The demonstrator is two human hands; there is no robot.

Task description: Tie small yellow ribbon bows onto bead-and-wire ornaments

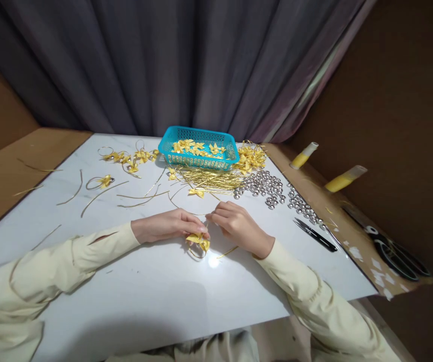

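My left hand (181, 225) pinches a yellow ribbon flower (200, 242) above the white tabletop. A thin gold wire loop (197, 255) hangs below the flower. Just to the right, my right hand (235, 225) is closed, its thumb and fingertips pinched on what looks like a thin wire end above the flower. The fingers partly hide that wire. Beneath my right hand lies a short gold wire piece (227, 252). Beyond both hands, a loose yellow flower (196, 192) rests near a pile of gold wires (211, 180).
At the back stands a blue basket (166, 151) holding yellow flowers. Flowers with wire loops lie left (129, 160) and right (252, 158) of it. Silver beads (263, 183) spread rightward. Near the right edge lie a black pen-like tool (316, 235), scissors (393, 254) and two yellow thread spools (346, 179).
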